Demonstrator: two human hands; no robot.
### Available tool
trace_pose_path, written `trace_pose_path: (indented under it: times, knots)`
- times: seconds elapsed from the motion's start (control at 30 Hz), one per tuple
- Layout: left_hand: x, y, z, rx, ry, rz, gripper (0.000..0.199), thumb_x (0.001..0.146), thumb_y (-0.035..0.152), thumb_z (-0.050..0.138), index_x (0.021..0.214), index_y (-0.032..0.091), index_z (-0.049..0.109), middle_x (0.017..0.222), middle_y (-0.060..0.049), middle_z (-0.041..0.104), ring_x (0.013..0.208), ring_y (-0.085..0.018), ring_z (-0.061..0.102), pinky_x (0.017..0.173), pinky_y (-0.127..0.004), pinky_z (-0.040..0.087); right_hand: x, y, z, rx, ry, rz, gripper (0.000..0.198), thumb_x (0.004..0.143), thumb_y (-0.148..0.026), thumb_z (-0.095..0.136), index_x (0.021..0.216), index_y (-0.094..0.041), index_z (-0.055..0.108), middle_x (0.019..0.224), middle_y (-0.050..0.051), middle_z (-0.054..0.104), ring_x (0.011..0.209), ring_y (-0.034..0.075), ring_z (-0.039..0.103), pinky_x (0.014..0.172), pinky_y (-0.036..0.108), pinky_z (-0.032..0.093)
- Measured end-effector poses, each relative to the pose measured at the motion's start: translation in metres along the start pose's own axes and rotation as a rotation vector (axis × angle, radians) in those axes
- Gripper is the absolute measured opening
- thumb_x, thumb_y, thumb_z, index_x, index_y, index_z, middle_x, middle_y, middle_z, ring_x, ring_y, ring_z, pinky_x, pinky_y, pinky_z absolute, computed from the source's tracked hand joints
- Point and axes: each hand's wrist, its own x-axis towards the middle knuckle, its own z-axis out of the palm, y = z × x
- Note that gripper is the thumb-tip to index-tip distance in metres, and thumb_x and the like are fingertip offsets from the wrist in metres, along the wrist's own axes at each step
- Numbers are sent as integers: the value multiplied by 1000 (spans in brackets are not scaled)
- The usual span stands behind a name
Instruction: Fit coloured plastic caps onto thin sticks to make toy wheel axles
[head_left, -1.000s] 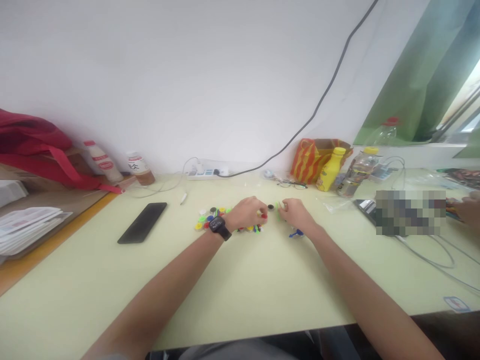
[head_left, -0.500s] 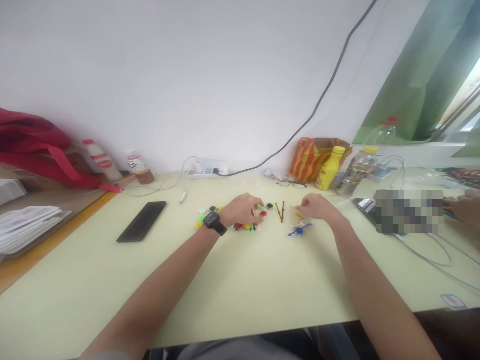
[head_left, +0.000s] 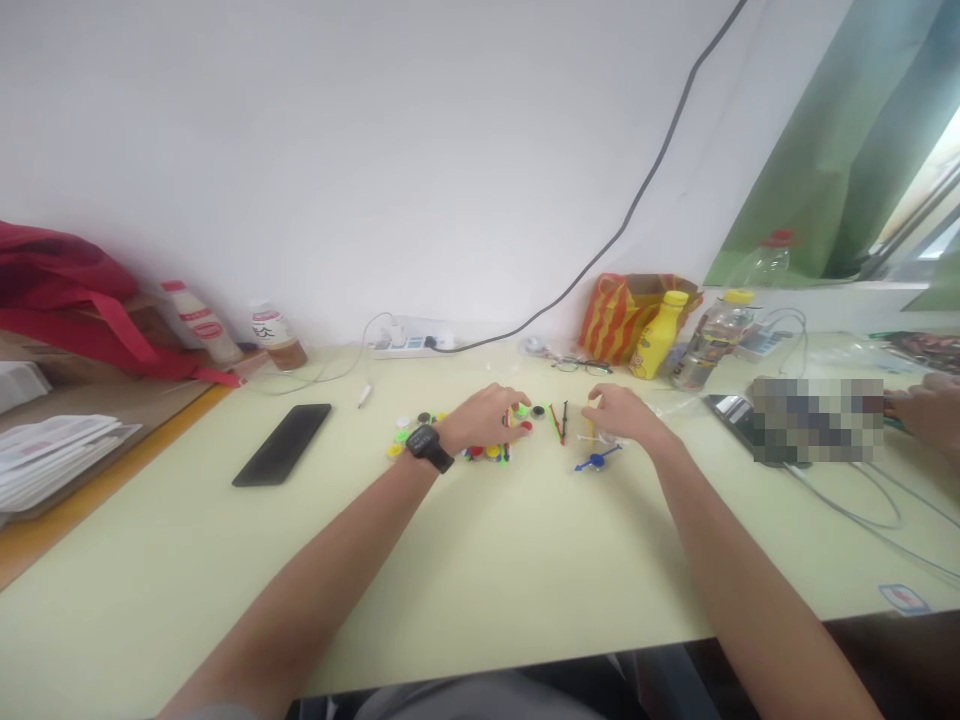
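Observation:
My left hand [head_left: 486, 418], with a black watch on its wrist, hovers over a cluster of small coloured plastic pieces. Its thumb and forefinger are apart, beside a red disc [head_left: 527, 427], and I see nothing clearly gripped. Close to its palm lie a yellow disc [head_left: 493, 452] and green arrow-shaped bits, partly hidden. My right hand [head_left: 624, 412] is above a yellow arrow-like piece [head_left: 590, 422], its thumb and forefinger slightly parted. Below it lies a blue arrow spinner [head_left: 597, 461] on a round base. A red arrow [head_left: 557, 424] and a black arrow [head_left: 565, 422] lie between my hands.
A black phone [head_left: 283, 445] lies to the left. At the back are a power strip [head_left: 412, 340], glasses [head_left: 576, 365], a striped bag [head_left: 611, 318] and a yellow bottle [head_left: 660, 337]. At far right another person's hand [head_left: 930, 412] is near a blurred-out device.
My right hand's fingers have parted a little and shifted slightly left, so more of the yellow piece shows. The left hand has barely moved, its fingers slightly straighter.

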Motion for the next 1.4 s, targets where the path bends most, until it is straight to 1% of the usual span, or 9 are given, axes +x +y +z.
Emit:
trace_pose_path:
  times: [0.2, 0.37, 0.57, 0.77, 0.93, 1.1, 1.17, 1.3, 1.4]
  knots:
    - [3, 5, 19, 151, 100, 14, 36, 91, 40, 65, 121, 20, 69, 116, -11, 71, 104, -30, 61, 93, -42, 48, 0, -7, -2, 113, 157, 60, 48, 84, -36, 64, 126, -12, 68, 97, 13, 77, 99, 29, 70, 83, 34, 48]
    - [4, 6, 23, 164, 59, 9, 30, 95, 38, 60, 116, 19, 72, 106, -11, 74, 101, -31, 62, 91, -42, 48, -2, -12, -5, 232, 226, 48, 27, 82, -34, 62, 95, -16, 77, 90, 12, 78, 91, 28, 72, 82, 34, 50]
    - [4, 12, 14, 52, 175, 8, 38, 96, 38, 62, 129, 21, 65, 126, -10, 70, 111, -29, 61, 99, -44, 47, -9, -30, -8, 472, 279, -34, 21, 80, -33, 60, 78, -18, 74, 78, 6, 76, 78, 25, 70, 70, 31, 51]
    - [7, 34, 6, -226, 293, 95, 48, 96, 34, 64, 142, 26, 55, 127, -8, 68, 103, -23, 66, 95, -38, 53, -24, -66, 5, 875, 188, -172, 25, 77, -42, 73, 86, -18, 74, 82, 7, 75, 74, 21, 66, 66, 31, 52]
    - [9, 37, 5, -234, 355, 97, 28, 93, 27, 66, 121, 22, 66, 109, -8, 68, 95, -22, 66, 86, -35, 55, -37, -86, 7, 1048, 85, -222, 33, 78, -46, 76, 97, -19, 75, 90, 8, 77, 82, 24, 70, 75, 36, 57]
    - [10, 32, -2, -343, 421, 81, 11, 94, 27, 65, 101, 19, 68, 96, -5, 72, 89, -19, 68, 86, -34, 57, -35, -80, 1, 1077, 90, -201, 33, 83, -47, 71, 104, -23, 76, 105, 6, 75, 89, 20, 66, 78, 32, 53]
    - [11, 33, -5, -449, 399, 113, 14, 94, 26, 64, 105, 18, 68, 99, -6, 74, 92, -18, 71, 89, -33, 59, -33, -76, 0, 1120, 11, -170, 35, 85, -48, 69, 110, -24, 75, 101, 4, 73, 84, 17, 63, 73, 29, 51]
    - [11, 34, -8, -507, 371, 157, 23, 93, 18, 58, 112, 18, 72, 105, -8, 76, 94, -17, 72, 90, -32, 60, -32, -72, 0, 1196, -212, -237, 35, 85, -48, 70, 105, -20, 75, 83, 2, 68, 72, 14, 57, 64, 27, 45]
    - [10, 34, -8, -423, 397, 173, 19, 89, 19, 64, 105, 18, 75, 104, -7, 75, 95, -18, 71, 90, -32, 59, -33, -73, -1, 1255, -227, -230, 33, 82, -43, 73, 104, -19, 74, 83, 3, 70, 73, 15, 61, 70, 30, 49]
